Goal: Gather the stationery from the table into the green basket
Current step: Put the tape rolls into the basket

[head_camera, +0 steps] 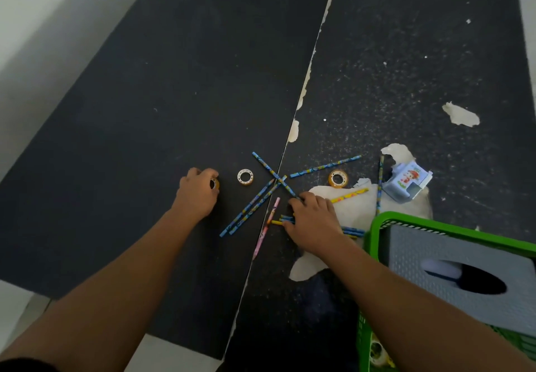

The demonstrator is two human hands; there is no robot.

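My left hand (pixel 198 193) curls around a small yellow tape roll (pixel 215 183) on the black table. My right hand (pixel 314 222) lies over a bundle of short pencils (pixel 282 220), fingers curled onto them. Loose blue pencils (pixel 252 207) cross between the hands, a pink pencil (pixel 268 223) lies beside them, and a yellow pencil (pixel 349 195) sits just right of my right hand. Two more tape rolls, one white (pixel 245 177) and one amber (pixel 338 178), lie farther back. The green basket (pixel 377 226) stands at the lower right.
A grey perforated box (pixel 452 258) with an oval opening sits in the basket, and a tape roll (pixel 378 351) lies at the basket's bottom. A small blue sharpener-like box (pixel 406 181) stands behind the basket. The table (pixel 145 110) has a seam down the middle and peeled white patches.
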